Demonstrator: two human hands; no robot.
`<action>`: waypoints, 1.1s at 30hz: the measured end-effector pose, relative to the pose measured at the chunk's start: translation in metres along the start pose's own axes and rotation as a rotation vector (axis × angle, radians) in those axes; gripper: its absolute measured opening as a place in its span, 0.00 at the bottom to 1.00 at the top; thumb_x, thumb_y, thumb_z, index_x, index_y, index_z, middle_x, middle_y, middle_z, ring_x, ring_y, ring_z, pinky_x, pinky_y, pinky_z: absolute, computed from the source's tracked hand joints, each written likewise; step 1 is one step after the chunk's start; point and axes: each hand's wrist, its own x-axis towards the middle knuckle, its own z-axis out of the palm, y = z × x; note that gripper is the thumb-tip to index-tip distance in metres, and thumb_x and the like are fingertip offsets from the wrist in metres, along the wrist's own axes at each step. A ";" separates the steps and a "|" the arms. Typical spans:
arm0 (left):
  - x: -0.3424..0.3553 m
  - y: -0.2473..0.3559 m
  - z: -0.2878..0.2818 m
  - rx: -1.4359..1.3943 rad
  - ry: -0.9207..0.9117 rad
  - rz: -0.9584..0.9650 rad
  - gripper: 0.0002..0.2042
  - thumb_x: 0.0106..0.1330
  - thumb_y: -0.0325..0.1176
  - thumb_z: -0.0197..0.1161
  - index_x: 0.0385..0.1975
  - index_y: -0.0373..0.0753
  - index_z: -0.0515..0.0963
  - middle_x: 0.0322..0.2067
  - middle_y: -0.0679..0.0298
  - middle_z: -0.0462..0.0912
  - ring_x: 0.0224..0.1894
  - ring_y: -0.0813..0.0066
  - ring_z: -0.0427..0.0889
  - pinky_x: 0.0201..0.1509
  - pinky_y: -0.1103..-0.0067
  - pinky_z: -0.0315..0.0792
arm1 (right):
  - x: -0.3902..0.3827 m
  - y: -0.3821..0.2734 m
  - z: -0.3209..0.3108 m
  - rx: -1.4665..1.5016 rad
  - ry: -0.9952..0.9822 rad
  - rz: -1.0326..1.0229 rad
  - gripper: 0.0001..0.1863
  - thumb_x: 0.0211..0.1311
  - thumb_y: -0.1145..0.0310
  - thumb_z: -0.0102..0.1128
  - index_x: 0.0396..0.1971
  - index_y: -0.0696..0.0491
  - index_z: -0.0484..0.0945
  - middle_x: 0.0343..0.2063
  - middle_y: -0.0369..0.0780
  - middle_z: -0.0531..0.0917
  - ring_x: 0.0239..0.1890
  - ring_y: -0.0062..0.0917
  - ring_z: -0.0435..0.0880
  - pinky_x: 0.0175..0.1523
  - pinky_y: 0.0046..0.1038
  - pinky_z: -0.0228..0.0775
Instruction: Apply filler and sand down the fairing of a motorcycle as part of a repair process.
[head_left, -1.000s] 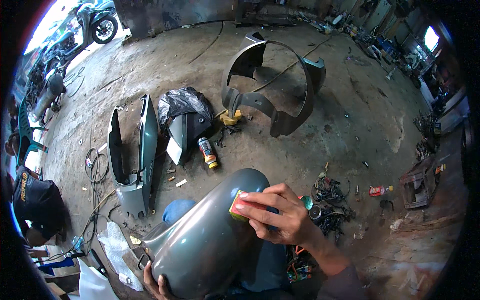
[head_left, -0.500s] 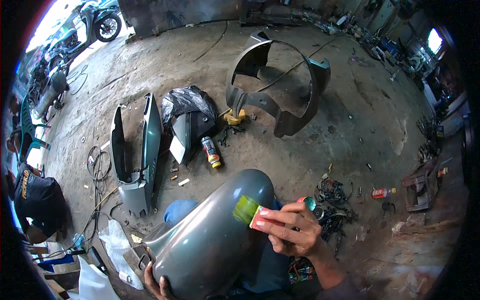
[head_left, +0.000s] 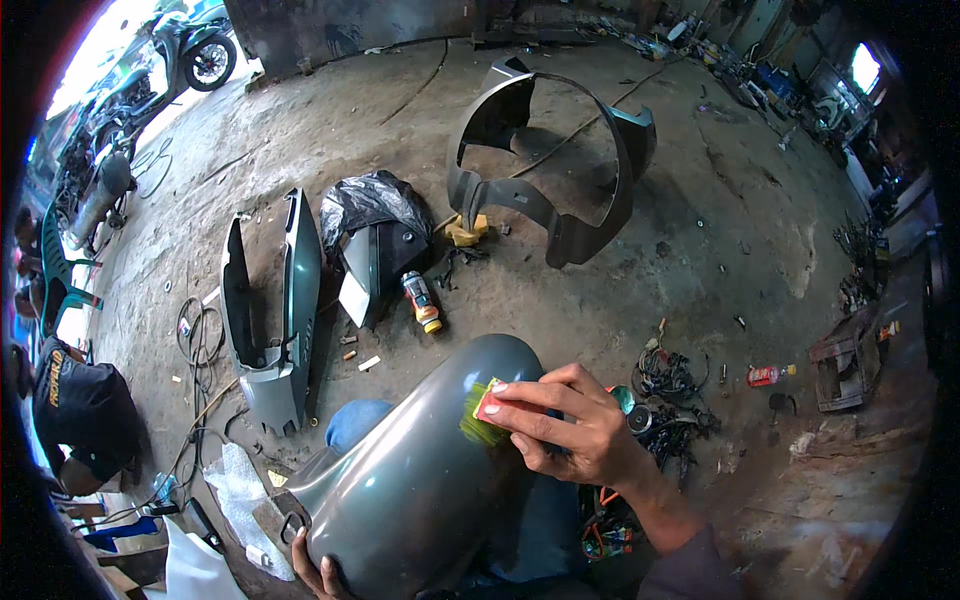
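Observation:
A glossy dark grey motorcycle body panel (head_left: 400,480) with a rounded far end lies across my lap, over blue-clad legs. Near that end is a streaky yellow-green smear of putty (head_left: 482,430). My right hand (head_left: 580,425) pinches a small flat red spreader (head_left: 487,403), its edge against the smear. Thumb and fingers cover most of the spreader. My left hand (head_left: 318,572) grips the panel's near left edge beside a metal bracket (head_left: 291,522); only some fingers show.
Beyond the panel lie more grey body panels (head_left: 270,385), a black plastic bag (head_left: 375,205) and a bottle (head_left: 421,302). A large curved fairing (head_left: 590,240) stands farther off. Right are tangled wires (head_left: 668,375) and a red-labelled bottle (head_left: 765,376). A person in black (head_left: 85,410) is at left.
My right hand has moved slightly left and up with the spreader, which now covers part of the putty smear. The left hand keeps its hold, and the view has shifted slightly.

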 end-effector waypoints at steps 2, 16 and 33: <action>-0.007 -0.009 0.014 -0.019 0.082 0.013 0.52 0.59 0.48 0.79 0.82 0.48 0.55 0.77 0.36 0.57 0.76 0.31 0.65 0.74 0.41 0.66 | -0.008 -0.003 0.001 0.006 0.025 0.032 0.20 0.63 0.70 0.75 0.55 0.48 0.91 0.55 0.35 0.89 0.43 0.31 0.83 0.52 0.31 0.82; 0.020 0.020 -0.004 0.020 -0.008 0.085 0.64 0.48 0.50 0.89 0.84 0.50 0.51 0.80 0.40 0.53 0.80 0.32 0.58 0.79 0.40 0.57 | -0.072 -0.024 0.024 -0.101 0.183 0.188 0.17 0.66 0.64 0.70 0.53 0.46 0.93 0.56 0.36 0.89 0.45 0.33 0.84 0.52 0.32 0.82; 0.005 0.010 0.000 -0.007 -0.013 -0.032 0.64 0.49 0.52 0.88 0.84 0.51 0.50 0.80 0.39 0.53 0.80 0.31 0.58 0.78 0.39 0.57 | -0.010 -0.011 0.001 0.009 0.098 0.089 0.20 0.64 0.70 0.74 0.57 0.46 0.91 0.57 0.37 0.88 0.46 0.31 0.85 0.54 0.32 0.82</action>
